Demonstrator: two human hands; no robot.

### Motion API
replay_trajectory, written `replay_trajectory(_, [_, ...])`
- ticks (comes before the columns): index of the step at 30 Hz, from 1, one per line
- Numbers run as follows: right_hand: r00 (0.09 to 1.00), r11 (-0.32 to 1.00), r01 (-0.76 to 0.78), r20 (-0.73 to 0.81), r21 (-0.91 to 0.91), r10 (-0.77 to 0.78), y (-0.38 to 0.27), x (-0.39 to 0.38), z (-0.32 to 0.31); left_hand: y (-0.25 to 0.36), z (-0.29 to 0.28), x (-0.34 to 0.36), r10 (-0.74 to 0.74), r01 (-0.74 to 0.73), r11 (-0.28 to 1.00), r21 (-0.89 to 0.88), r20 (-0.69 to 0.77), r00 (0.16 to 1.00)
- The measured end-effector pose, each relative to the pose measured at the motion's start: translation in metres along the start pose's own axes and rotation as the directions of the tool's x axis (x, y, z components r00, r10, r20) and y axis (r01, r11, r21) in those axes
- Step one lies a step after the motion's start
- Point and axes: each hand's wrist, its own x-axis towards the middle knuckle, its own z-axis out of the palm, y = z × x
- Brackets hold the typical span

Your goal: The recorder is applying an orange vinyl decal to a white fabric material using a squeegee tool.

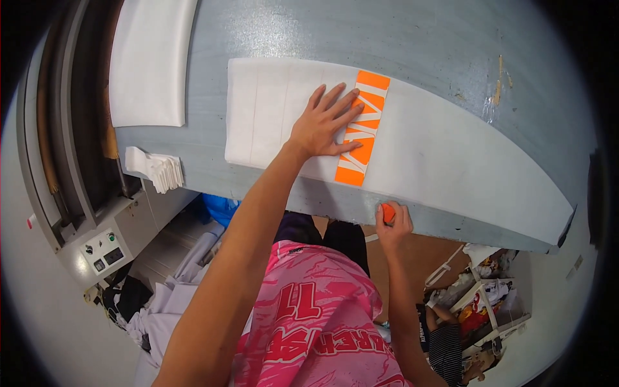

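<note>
Grey table (pixel 206 149) beneath; left hand (pixel 316 131), fingers spread, seemingly pins the orange strip (pixel 369 121) flat on the white sheet (pixel 445 142) near the front edge; right hand (pixel 402 224), by that edge, grips an orange piece (pixel 388 214)

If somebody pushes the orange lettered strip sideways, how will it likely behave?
The orange lettered strip would probably slide rather than roll, since it lies flat on the long white sheet, though the left hand resting on it may resist. It looks thin, so likely light. Its straight, uncurled edges suggest some stiffness.
</note>
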Motion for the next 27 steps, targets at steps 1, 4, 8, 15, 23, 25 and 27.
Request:
replay_trajectory(1, [0.999, 0.999, -0.021, 0.029, 0.027, 0.02, -0.005, 0.003, -0.002, -0.001, -0.001, 0.001, 0.003, -0.003, 1.0, -0.001, -0.007, 1.0])
replay_trajectory(4, [0.992, 0.984, -0.124, 0.032, 0.126, 0.121, -0.023, 0.006, -0.009, -0.004, -0.001, 0.0, -0.003, 0.003, 1.0, -0.009, -0.001, 1.0])
replay_trajectory(8, [0.98, 0.957, -0.199, 0.033, 0.211, 0.197, -0.04, 0.049, -0.015, -0.005, -0.003, 0.002, 0.002, -0.002, 1.0, 0.006, 0.01, 1.0])
replay_trajectory(15, [0.867, 0.707, -0.446, 0.07, 0.55, 0.493, -0.062, 0.216, 0.019, -0.004, -0.002, 0.0, -0.014, 0.015, 1.0, -0.016, 0.036, 0.999])
replay_trajectory(23, [0.9, 0.787, -0.415, 0.081, 0.457, 0.427, -0.06, 0.266, 0.055, -0.007, -0.004, 0.003, -0.022, 0.024, 0.999, -0.031, 0.055, 0.998])
replay_trajectory(25, [0.909, 0.808, -0.39, 0.044, 0.442, 0.414, -0.06, 0.267, 0.059, -0.008, -0.004, 0.002, -0.025, 0.027, 0.999, -0.035, 0.061, 0.998])
replay_trajectory(27, [0.901, 0.801, -0.414, 0.071, 0.433, 0.427, -0.062, 0.268, 0.06, -0.009, -0.004, 0.0, -0.029, 0.031, 0.999, -0.033, 0.066, 0.997])
